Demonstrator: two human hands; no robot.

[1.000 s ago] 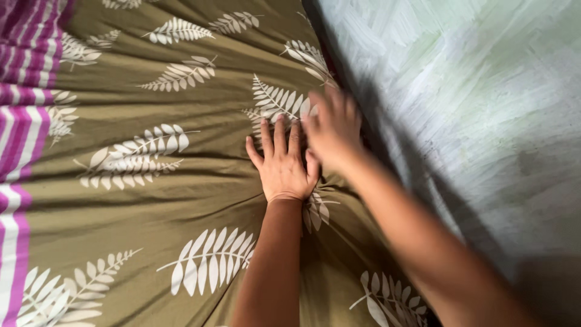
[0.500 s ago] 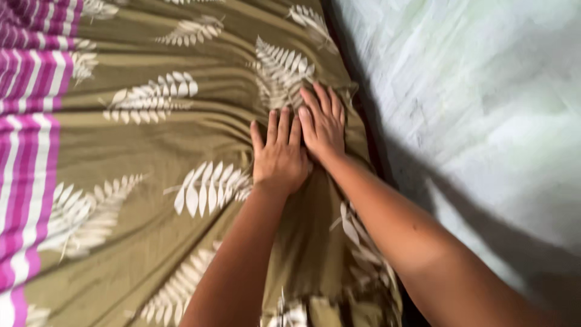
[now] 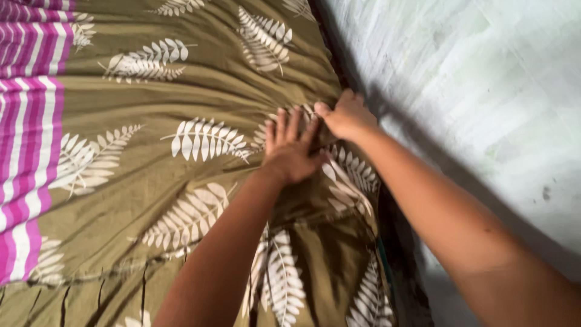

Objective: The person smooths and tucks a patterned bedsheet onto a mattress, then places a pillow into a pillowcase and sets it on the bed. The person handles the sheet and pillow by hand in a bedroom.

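Two hands pressed on one olive bedsheet (image 3: 181, 181) with white fern-leaf print, spread across nearly the whole view and wrinkled toward its right edge. Left hand (image 3: 292, 150) flat on the cloth, palm down, fingers spread and straight, clamped on nothing. Right hand (image 3: 345, 115) just beside it, touching at the fingertips, at the sheet's right edge; fingers curled down over that edge, though cannot tell whether cloth actually pinched between them. Folds radiating from under both palms. Magenta-and-white striped band (image 3: 27, 139) along the sheet's left side, well apart from the hands. Dark gap (image 3: 396, 236) running along the right edge. Pale, streaked wall (image 3: 484, 91) beyond it, filling the right of the view.
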